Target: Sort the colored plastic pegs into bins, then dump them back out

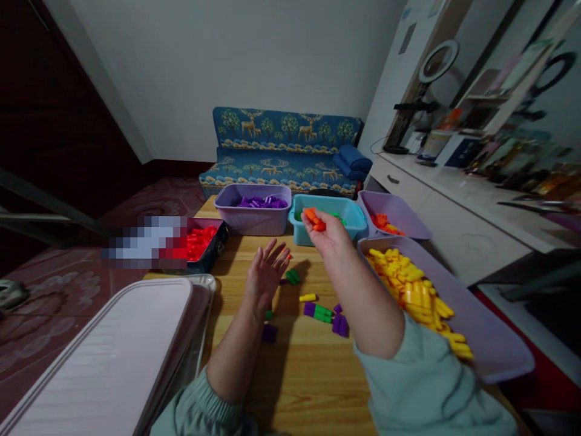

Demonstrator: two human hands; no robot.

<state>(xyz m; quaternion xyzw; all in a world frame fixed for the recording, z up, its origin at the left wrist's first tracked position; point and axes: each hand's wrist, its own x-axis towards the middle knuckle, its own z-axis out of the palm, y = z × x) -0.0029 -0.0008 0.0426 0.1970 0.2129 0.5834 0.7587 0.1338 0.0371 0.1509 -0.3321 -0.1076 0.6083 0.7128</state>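
My right hand point(330, 233) is raised in front of the turquoise bin point(313, 237), its fingers closed around orange plastic building blocks point(315, 220). Over the table's middle, my left hand point(264, 275) holds nothing, with its fingers spread and palm turned partly up. Beyond its fingertips a small orange piece point(288, 255) shows. Between my forearms lie a green block point(293, 277), a yellow block point(307, 297), a joined purple and green piece point(318, 312) and a purple block point(340, 325). Another purple block point(269, 332) sits beside my left wrist.
Purple blocks fill a lilac bin point(254, 221) at the back. Yellow blocks lie in a long lilac bin point(490, 339) on the right, with another bin point(408, 218) behind it. A dark box point(213, 251) holds red blocks. Pale lids point(104, 357) are stacked at left.
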